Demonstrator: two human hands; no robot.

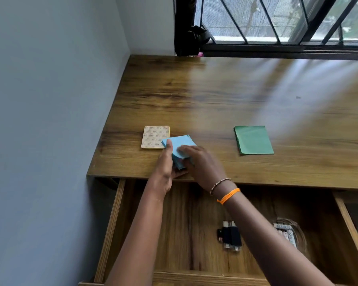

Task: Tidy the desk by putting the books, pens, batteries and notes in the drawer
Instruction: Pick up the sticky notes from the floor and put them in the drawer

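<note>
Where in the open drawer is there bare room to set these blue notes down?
The drawer floor is bare on its left half, between the left wall and the black batteries. The right side is crowded: batteries, then a small basket by the right wall. Both the left hand and right hand hold the blue notes at the desk's front edge.
</note>
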